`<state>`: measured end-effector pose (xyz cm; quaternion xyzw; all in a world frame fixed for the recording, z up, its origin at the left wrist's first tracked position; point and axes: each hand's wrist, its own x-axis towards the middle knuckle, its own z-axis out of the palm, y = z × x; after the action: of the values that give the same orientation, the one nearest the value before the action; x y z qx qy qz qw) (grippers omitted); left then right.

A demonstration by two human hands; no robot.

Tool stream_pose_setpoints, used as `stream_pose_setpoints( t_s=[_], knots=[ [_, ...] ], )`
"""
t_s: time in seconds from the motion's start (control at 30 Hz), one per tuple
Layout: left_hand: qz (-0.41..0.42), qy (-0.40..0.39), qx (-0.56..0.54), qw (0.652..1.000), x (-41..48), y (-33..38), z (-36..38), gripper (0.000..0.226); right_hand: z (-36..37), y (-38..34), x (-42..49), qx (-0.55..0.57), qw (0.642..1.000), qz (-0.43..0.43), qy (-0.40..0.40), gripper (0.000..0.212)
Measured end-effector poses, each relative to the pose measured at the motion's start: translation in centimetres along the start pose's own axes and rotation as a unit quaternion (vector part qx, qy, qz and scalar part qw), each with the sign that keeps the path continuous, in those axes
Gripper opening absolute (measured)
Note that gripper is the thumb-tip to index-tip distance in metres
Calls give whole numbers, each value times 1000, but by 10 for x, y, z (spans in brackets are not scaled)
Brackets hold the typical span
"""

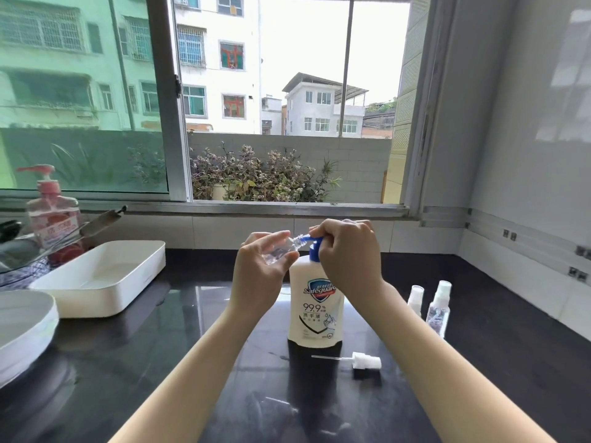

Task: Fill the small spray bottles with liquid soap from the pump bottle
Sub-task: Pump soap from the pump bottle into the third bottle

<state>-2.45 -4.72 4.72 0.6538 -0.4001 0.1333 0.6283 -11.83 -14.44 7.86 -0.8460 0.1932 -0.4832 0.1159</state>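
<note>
A white soap pump bottle (315, 310) with a blue pump head stands upright in the middle of the dark counter. My left hand (260, 268) holds a small clear spray bottle (284, 247) tilted on its side, its open neck against the blue spout. My right hand (347, 252) rests on top of the pump head, fingers closed over it. A detached white spray cap (364, 360) with its thin tube lies on the counter in front of the pump bottle. Two more small spray bottles (439, 306) with caps on stand upright to the right.
A white rectangular tray (105, 278) sits at the left, with a white round dish (22, 318) nearer me. A pink pump bottle (52, 212) and a wire rack stand at the far left by the window. A tiled wall rises on the right.
</note>
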Motion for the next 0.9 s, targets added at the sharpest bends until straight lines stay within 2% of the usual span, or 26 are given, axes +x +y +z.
stream_pose_setpoints(
  t_s=[0.2, 0.47, 0.63, 0.9],
  knots=[
    [6, 4, 9, 1000, 8, 6, -3, 35, -14, -9, 26, -17, 999, -22, -30, 30],
    [0, -11, 2, 1000, 3, 1, -4, 35, -2, 1, 1, -20, 1000, -11, -10, 29],
    [9, -2, 10, 1000, 8, 7, -5, 35, -15, -7, 24, 9, 999, 5, -53, 32],
    [0, -13, 4, 1000, 3, 0, -3, 35, -4, 0, -3, 23, 1000, 4, -2, 31]
  ],
)
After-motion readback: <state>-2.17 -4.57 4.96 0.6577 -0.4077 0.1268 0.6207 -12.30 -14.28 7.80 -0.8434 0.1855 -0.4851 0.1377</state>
